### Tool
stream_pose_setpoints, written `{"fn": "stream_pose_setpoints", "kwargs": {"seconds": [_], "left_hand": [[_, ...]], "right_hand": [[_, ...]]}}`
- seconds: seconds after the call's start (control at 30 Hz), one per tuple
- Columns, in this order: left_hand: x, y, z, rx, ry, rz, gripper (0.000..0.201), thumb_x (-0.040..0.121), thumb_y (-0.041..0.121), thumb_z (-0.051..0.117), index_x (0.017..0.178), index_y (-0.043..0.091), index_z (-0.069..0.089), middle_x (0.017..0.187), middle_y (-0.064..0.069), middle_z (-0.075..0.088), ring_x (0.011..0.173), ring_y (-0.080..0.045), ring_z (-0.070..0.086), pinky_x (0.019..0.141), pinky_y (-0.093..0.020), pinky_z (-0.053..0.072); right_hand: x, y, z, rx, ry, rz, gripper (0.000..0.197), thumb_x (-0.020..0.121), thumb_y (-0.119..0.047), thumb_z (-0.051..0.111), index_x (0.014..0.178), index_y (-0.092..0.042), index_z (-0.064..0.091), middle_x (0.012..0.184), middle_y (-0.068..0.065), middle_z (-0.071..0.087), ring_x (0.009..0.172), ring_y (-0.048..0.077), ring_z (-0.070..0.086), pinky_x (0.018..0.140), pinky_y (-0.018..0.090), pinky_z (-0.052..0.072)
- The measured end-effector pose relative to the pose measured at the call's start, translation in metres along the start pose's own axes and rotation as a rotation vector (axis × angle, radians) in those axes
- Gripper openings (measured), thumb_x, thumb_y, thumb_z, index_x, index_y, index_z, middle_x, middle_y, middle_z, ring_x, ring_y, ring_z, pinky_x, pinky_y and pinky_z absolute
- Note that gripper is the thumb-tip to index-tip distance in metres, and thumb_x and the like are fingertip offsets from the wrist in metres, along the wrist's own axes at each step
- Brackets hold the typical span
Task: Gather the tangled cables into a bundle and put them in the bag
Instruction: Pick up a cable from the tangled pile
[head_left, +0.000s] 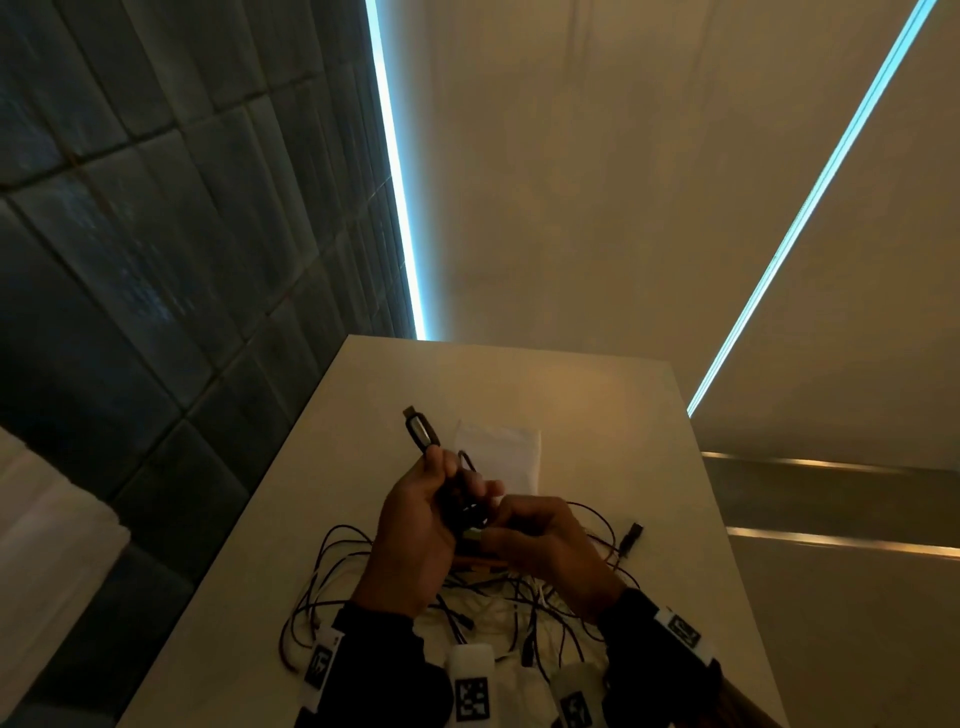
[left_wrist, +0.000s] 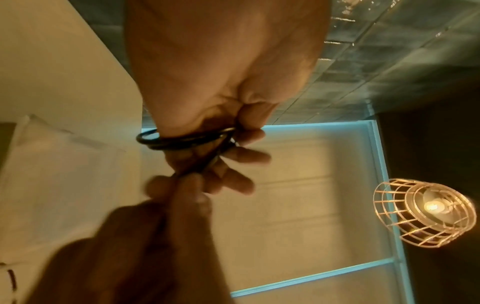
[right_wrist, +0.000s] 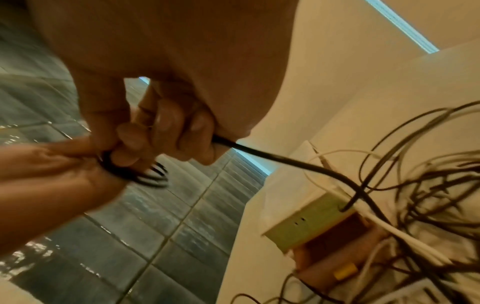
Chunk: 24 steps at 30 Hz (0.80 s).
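My left hand (head_left: 436, 483) is raised over the table and grips a small coil of black cable (left_wrist: 182, 139), whose USB plug (head_left: 420, 430) sticks up past the fingers. My right hand (head_left: 506, 527) meets it from the right and pinches the same black cable (right_wrist: 285, 160), which trails down into the tangle of thin dark and white cables (head_left: 493, 597) on the white table (head_left: 597, 415). A pale translucent bag (head_left: 501, 452) lies flat on the table just beyond both hands. The coil partly hides behind the fingers.
A loose black plug (head_left: 631, 538) lies to the right of the tangle. A small green-and-white box (right_wrist: 306, 224) sits among the cables. A dark tiled wall (head_left: 156, 234) runs along the table's left side. A wire-cage lamp (left_wrist: 423, 211) hangs overhead.
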<state>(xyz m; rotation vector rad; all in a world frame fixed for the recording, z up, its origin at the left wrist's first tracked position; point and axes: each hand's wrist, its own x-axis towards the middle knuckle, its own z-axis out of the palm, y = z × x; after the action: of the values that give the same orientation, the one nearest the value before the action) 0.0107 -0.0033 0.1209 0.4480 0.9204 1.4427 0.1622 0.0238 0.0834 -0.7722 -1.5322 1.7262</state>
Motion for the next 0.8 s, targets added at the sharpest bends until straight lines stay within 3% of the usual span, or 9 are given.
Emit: {"fn": "stream_pose_setpoints", "kwargs": {"seconds": [0.03, 0.1, 0.17, 0.3, 0.47, 0.6, 0.8], "left_hand": [[0.0, 0.002, 0.001, -0.07, -0.035, 0.009, 0.037, 0.101, 0.031, 0.034, 0.074, 0.011, 0.047, 0.063, -0.006, 0.051, 0.062, -0.025, 0.06, 0.067, -0.037, 0.051], [0.001, 0.007, 0.0, -0.116, -0.093, 0.036, 0.035, 0.099, 0.032, 0.036, 0.073, 0.011, 0.047, 0.06, -0.001, 0.039, 0.048, -0.015, 0.044, 0.052, -0.028, 0.041], [0.002, 0.009, -0.002, -0.095, -0.131, 0.075, 0.034, 0.098, 0.032, 0.037, 0.073, 0.012, 0.047, 0.058, 0.001, 0.035, 0.041, -0.009, 0.03, 0.043, -0.023, 0.027], [-0.001, 0.004, -0.004, -0.017, -0.125, 0.115, 0.033, 0.094, 0.032, 0.04, 0.07, 0.012, 0.049, 0.054, 0.004, 0.03, 0.039, -0.006, 0.02, 0.044, -0.026, 0.012], [-0.004, 0.012, -0.003, 0.002, -0.106, 0.143, 0.035, 0.096, 0.03, 0.037, 0.068, 0.013, 0.05, 0.052, 0.005, 0.028, 0.039, -0.005, 0.018, 0.043, -0.025, 0.01], [-0.008, 0.019, -0.001, 0.054, -0.083, 0.183, 0.033, 0.095, 0.03, 0.039, 0.068, 0.013, 0.05, 0.052, 0.006, 0.028, 0.04, -0.005, 0.017, 0.043, -0.026, 0.009], [-0.011, 0.027, -0.003, 0.091, -0.036, 0.207, 0.037, 0.101, 0.025, 0.033, 0.07, 0.013, 0.049, 0.051, 0.005, 0.027, 0.039, -0.005, 0.017, 0.039, -0.022, 0.012]], "right_hand": [[-0.001, 0.007, 0.0, 0.007, -0.006, 0.024, 0.012, 0.082, -0.007, 0.067, 0.074, 0.002, 0.063, 0.06, -0.001, 0.059, 0.054, 0.007, 0.051, 0.054, 0.018, 0.04], [-0.003, 0.023, -0.003, 0.007, 0.012, 0.066, 0.016, 0.083, -0.013, 0.067, 0.075, 0.001, 0.065, 0.059, 0.003, 0.051, 0.052, 0.008, 0.043, 0.051, 0.019, 0.033], [-0.005, 0.039, -0.008, 0.028, 0.028, 0.093, 0.019, 0.088, -0.011, 0.063, 0.071, -0.003, 0.065, 0.056, -0.003, 0.049, 0.049, 0.005, 0.039, 0.049, 0.016, 0.032], [-0.007, 0.066, -0.015, -0.02, 0.06, 0.118, 0.027, 0.094, -0.004, 0.054, 0.069, -0.007, 0.064, 0.053, -0.011, 0.048, 0.046, 0.003, 0.037, 0.048, 0.014, 0.032], [-0.006, 0.098, -0.023, -0.122, 0.069, 0.121, 0.026, 0.095, -0.011, 0.055, 0.069, -0.007, 0.058, 0.052, -0.012, 0.042, 0.047, 0.004, 0.034, 0.049, 0.017, 0.028], [-0.006, 0.115, -0.025, -0.24, 0.098, 0.12, 0.027, 0.089, -0.028, 0.055, 0.064, -0.031, 0.061, 0.055, -0.011, 0.044, 0.052, 0.006, 0.036, 0.054, 0.025, 0.03], [-0.004, 0.13, -0.027, -0.353, 0.124, 0.188, 0.035, 0.092, -0.025, 0.051, 0.058, -0.035, 0.052, 0.058, -0.009, 0.041, 0.053, 0.005, 0.038, 0.057, 0.028, 0.032]]}}
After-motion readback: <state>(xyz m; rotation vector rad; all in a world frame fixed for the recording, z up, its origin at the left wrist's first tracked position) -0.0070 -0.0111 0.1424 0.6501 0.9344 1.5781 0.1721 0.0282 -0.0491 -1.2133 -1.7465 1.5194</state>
